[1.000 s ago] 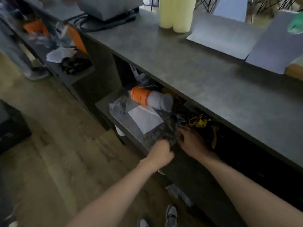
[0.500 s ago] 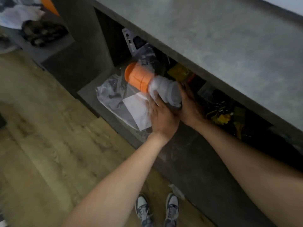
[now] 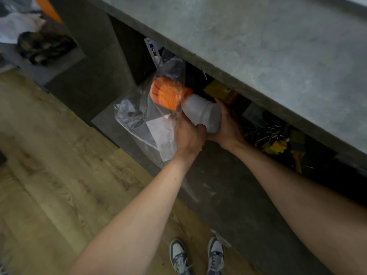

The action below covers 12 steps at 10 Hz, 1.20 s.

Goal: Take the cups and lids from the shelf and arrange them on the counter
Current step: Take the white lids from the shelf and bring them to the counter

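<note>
My left hand (image 3: 189, 135) and right hand (image 3: 228, 128) clasp the translucent white plastic cup stack (image 3: 202, 113), nested with ribbed orange cups (image 3: 168, 94) in clear wrap, at the grey shelf (image 3: 111, 120) below the counter (image 3: 258, 46)

This looks like a shop or café service area. A long grey bench (image 3: 278, 46) with a stone-look top runs over an open shelf (image 3: 111, 118) crammed with stock: stacked orange and white cups (image 3: 186, 104) in a clear plastic sleeve, yellow packets (image 3: 276, 145) and papers. The floor (image 3: 49, 175) is wood-look plank.
</note>
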### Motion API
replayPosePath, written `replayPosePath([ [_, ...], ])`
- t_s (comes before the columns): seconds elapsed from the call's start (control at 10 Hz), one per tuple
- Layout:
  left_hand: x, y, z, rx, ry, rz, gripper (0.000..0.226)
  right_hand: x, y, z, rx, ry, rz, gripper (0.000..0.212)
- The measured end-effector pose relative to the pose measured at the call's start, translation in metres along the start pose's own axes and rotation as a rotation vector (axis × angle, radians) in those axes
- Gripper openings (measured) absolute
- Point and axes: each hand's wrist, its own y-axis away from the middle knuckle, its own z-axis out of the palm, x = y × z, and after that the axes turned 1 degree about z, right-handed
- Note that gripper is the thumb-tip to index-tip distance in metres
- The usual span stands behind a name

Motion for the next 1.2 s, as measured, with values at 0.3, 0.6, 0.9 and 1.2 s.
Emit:
replayPosePath([
  [0.3,0.003,-0.007,-0.001,0.035,0.023,-0.162,0.064,-0.006,-0.012,-0.009,-0.115,0.037,-0.065,0.127],
  [0.6,-0.002,0.009,-0.002,0.002,0.295,-0.12,0.065,-0.014,0.031,-0.035,-0.152,-0.198,-0.098,0.105],
  [0.9,0.008,0.057,-0.014,-0.206,0.78,-0.402,0.029,-0.018,0.097,-0.072,-0.15,-0.234,-0.055,0.106],
  [1.2,0.026,0.161,-0.036,-0.263,0.857,-0.43,0.042,-0.036,0.191,-0.114,-0.254,-0.18,-0.075,0.11],
])
